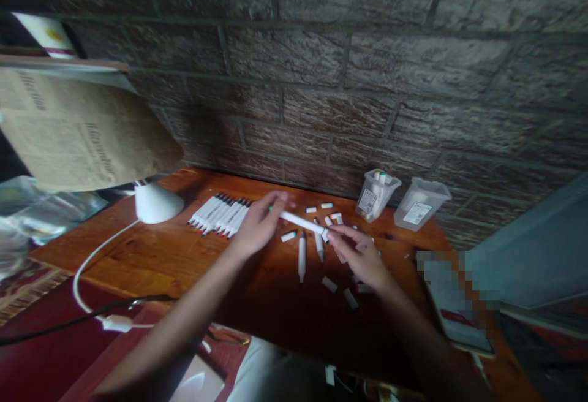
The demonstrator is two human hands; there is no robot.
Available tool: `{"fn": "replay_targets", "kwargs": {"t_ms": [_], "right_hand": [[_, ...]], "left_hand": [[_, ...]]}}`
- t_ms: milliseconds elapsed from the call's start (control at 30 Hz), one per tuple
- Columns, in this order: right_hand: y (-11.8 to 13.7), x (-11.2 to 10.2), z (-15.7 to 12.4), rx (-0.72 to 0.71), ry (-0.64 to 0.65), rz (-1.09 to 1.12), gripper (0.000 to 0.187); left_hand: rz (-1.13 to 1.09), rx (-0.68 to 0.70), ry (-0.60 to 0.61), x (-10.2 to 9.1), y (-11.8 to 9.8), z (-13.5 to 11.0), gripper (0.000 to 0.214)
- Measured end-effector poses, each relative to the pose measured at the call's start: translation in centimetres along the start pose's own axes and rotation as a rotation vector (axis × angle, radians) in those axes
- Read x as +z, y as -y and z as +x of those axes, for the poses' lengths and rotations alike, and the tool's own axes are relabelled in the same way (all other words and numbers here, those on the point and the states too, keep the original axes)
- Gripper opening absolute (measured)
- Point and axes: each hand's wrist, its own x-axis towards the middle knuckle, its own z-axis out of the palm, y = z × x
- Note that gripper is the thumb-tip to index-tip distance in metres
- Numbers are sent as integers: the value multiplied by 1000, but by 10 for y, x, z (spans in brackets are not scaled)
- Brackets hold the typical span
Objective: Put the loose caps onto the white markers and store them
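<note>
You hold one white marker (298, 221) between both hands, above the wooden desk (184, 255) and straight ahead of you. Its long axis runs across your body, with the green-tipped end up and to the left and the other end lower and to the right. Your left hand (258, 225) wraps its fingers round the left end. Your right hand (362, 256) pinches the right end with thumb and fingertips (whether that piece is a cap is too small to tell). Neither hand is nearer, since each has one end. Below the marker lie loose markers (302, 256) and scattered caps (329, 284). A tidy row of markers (219, 214) sits just left of your left hand, and two clear tubs (420, 204) stand by the wall to the right.
</note>
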Motion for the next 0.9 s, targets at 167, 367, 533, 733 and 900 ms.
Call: {"fn": "replay_targets", "kwargs": {"t_ms": [167, 367, 533, 733, 900], "right_hand": [[-10, -8, 4, -136, -114, -266, 39], [-16, -12, 8, -112, -288, -348, 50], [-9, -2, 7, -119, -281, -356, 47], [-2, -16, 9, -50, -322, -48, 46], [-1, -36, 20, -21, -357, 387, 38]], "left_hand": [[434, 136, 313, 8, 20, 4, 53], [419, 174, 420, 36, 32, -19, 46], [360, 105, 379, 38, 42, -29, 49], [136, 77, 339, 50, 25, -14, 38], [-17, 56, 416, 70, 8, 9, 33]]}}
